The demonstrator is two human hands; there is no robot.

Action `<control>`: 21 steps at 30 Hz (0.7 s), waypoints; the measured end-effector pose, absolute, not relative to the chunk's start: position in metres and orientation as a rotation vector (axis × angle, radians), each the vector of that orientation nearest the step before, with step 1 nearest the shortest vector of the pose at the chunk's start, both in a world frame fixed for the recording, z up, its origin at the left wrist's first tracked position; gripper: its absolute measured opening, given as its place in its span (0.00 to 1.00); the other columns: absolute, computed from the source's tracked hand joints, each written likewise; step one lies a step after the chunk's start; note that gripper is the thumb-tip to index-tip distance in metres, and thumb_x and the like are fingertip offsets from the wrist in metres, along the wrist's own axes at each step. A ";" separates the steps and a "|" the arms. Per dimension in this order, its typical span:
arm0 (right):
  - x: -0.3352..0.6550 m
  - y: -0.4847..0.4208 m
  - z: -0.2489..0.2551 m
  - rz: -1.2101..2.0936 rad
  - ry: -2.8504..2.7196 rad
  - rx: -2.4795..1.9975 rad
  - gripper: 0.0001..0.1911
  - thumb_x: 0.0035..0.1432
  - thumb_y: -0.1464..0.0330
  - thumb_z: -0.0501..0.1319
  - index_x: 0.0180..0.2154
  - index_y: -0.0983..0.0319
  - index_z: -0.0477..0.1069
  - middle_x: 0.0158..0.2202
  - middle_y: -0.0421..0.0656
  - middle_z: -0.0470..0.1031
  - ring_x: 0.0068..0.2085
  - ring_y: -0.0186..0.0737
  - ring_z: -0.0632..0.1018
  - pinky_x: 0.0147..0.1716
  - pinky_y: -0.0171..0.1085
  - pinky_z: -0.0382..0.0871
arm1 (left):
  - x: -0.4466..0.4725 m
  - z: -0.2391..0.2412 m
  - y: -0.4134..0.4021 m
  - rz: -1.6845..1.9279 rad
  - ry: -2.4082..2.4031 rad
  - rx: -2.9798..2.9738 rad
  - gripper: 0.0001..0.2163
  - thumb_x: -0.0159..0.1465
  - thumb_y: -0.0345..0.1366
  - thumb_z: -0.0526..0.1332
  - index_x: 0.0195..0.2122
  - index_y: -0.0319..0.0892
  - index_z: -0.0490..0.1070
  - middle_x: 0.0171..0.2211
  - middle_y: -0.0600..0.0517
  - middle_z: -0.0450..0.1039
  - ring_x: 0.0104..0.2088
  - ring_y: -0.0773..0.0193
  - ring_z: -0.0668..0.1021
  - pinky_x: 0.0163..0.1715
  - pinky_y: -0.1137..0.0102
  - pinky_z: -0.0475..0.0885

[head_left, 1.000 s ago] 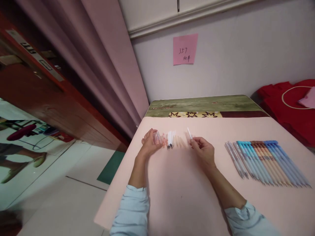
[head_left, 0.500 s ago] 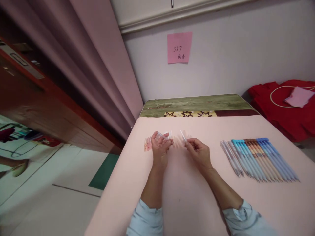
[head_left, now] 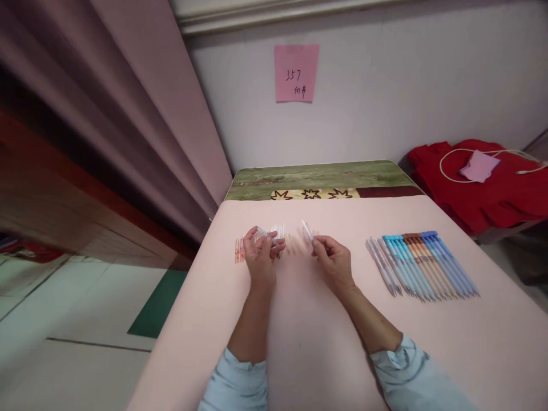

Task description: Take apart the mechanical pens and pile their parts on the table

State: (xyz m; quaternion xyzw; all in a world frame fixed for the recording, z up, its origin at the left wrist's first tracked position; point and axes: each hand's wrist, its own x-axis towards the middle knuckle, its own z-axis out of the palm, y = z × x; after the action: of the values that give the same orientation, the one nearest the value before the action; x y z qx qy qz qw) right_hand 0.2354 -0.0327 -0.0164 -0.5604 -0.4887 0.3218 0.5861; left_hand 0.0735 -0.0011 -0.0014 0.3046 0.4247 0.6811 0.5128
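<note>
My left hand (head_left: pixel 261 265) is closed around a short clear tube (head_left: pixel 261 232), which looks like a pen part and lies slanted across the fingers. To its right, my right hand (head_left: pixel 336 262) pinches a thin whitish stick (head_left: pixel 305 228) between thumb and fingertips, its far end pointing up and away. The two held pieces are apart. Beside and behind my left hand lie small pink-patterned tubes (head_left: pixel 239 250), partly hidden by the fingers. Several white pieces (head_left: pixel 281 230) and pale beige pieces (head_left: pixel 293 244) rest on the table between the hands, blurred.
A row of pens (head_left: pixel 423 267) in grey, light blue, brown and dark blue lies on the right of the pink table covering (head_left: pixel 317 354). Behind it are a green board (head_left: pixel 308 174) and the wall. A red cloth (head_left: pixel 492 194) with a cable sits far right; a curtain (head_left: pixel 162 114) hangs left.
The camera view has swung slightly, so everything sits further left in the picture. Both hands keep their pieces, with little movement relative to the table.
</note>
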 end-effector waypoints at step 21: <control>0.233 -0.040 -0.017 0.956 -1.404 -1.108 0.07 0.56 0.66 0.62 0.38 0.61 0.74 0.29 0.40 0.74 0.29 0.35 0.73 0.30 0.33 0.67 | 0.063 0.004 -0.002 1.622 0.802 0.427 0.10 0.59 0.33 0.67 0.40 0.39 0.71 0.40 0.46 0.79 0.35 0.66 0.81 0.42 0.70 0.76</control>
State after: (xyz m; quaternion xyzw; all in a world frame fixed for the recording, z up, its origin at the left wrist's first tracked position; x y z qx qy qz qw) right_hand 0.2325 -0.0401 -0.0172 -0.4640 -0.5876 0.4003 0.5284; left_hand 0.0630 -0.0020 0.0035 0.1839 0.3458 0.6990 0.5982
